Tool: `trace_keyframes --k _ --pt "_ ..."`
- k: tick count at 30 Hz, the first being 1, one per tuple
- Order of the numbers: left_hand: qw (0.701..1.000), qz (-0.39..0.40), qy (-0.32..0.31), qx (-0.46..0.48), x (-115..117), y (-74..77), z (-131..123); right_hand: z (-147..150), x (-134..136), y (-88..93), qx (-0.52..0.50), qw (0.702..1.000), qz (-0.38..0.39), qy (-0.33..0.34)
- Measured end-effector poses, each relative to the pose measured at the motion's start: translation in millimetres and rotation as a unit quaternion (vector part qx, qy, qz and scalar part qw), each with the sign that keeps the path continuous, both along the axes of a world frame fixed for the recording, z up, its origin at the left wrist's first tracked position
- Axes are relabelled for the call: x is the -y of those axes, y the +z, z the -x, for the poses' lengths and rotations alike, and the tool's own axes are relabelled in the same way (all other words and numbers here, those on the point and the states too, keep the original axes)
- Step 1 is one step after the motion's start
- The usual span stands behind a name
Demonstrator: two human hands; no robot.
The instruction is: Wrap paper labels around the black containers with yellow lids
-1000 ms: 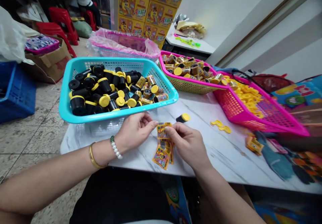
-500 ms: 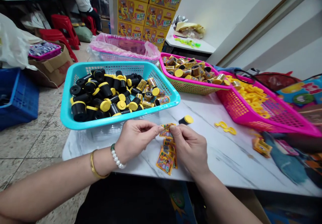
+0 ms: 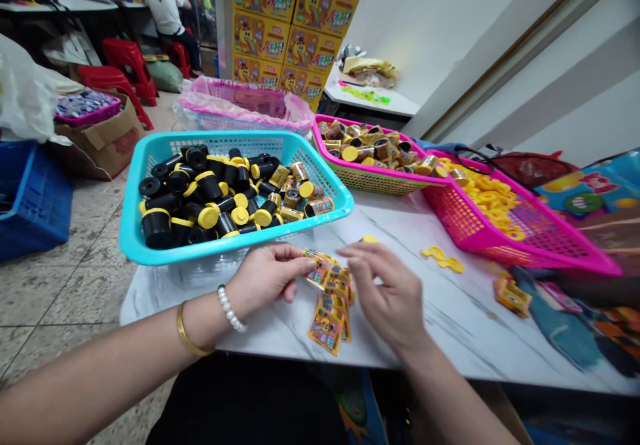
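Note:
My left hand (image 3: pixel 267 278) pinches the top of a strip of yellow-orange stickers (image 3: pixel 330 298) that hangs down over the white table (image 3: pixel 450 305). My right hand (image 3: pixel 387 291) hovers just right of the strip, fingers spread and holding nothing. A small black cup with a yellow cap (image 3: pixel 369 239) lies on the table behind my right hand, mostly hidden. Directly beyond my hands stands a turquoise basket (image 3: pixel 150 245) full of black cups with yellow caps, a few with stickers on them.
A pink basket (image 3: pixel 380 177) holds labelled cups; another pink basket (image 3: pixel 480 238) holds yellow rings. Loose yellow rings (image 3: pixel 443 258) lie on the table. Yellow cartons (image 3: pixel 290 25) are stacked behind. A person (image 3: pixel 165 5) sits at the far left by red stools.
My right hand let go of the sticker strip and opened, moving slightly right. My left hand still holds the strip, now tilted.

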State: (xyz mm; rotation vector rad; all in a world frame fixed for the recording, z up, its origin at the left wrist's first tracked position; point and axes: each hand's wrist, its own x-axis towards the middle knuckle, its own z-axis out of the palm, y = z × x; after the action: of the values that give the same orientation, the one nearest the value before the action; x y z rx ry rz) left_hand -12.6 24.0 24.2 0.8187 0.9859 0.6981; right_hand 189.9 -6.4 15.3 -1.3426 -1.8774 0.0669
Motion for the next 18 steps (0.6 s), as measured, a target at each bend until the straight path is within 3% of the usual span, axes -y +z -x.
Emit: trace_keyframes --k 2,4,6,8,10,12,14,16,18 --pt "0.999 0.046 -0.006 0.012 -1.7 -0.7 -0.3 -28.4 -11.3 2.9 0.075 0.993 -0.035 -0.087" --pt "0.996 0.086 -0.02 0.024 -2.5 0.2 -0.4 -53.4 -21.1 2.9 0.112 0.989 0.014 -0.09" --pt "0.992 0.116 -0.019 0.038 -3.0 2.5 0.0 -67.5 -25.1 2.2 0.073 0.99 0.091 -0.08" --pt "0.989 0.137 -0.018 0.058 -4.0 4.8 0.7 -68.1 -21.9 3.8 -0.058 0.985 0.146 -0.073" --pt "0.985 0.151 -0.023 0.079 -5.6 5.3 1.5 -57.5 -13.6 7.7 -0.239 0.95 0.196 -0.037" --pt "0.982 0.159 -0.025 0.095 -7.1 3.7 2.0 -41.5 -4.2 11.5 -0.39 0.884 0.258 0.029" --pt "0.981 0.164 -0.02 0.104 -8.2 1.4 2.1 -25.7 3.2 12.5 -0.468 0.825 0.305 0.076" --pt "0.98 0.169 -0.016 0.105 -8.7 0.1 2.0 -13.8 7.5 10.1 -0.497 0.799 0.325 0.096" --pt "0.979 0.178 -0.012 0.101 -9.1 0.5 1.9 -6.8 9.3 6.1 -0.495 0.799 0.326 0.102"
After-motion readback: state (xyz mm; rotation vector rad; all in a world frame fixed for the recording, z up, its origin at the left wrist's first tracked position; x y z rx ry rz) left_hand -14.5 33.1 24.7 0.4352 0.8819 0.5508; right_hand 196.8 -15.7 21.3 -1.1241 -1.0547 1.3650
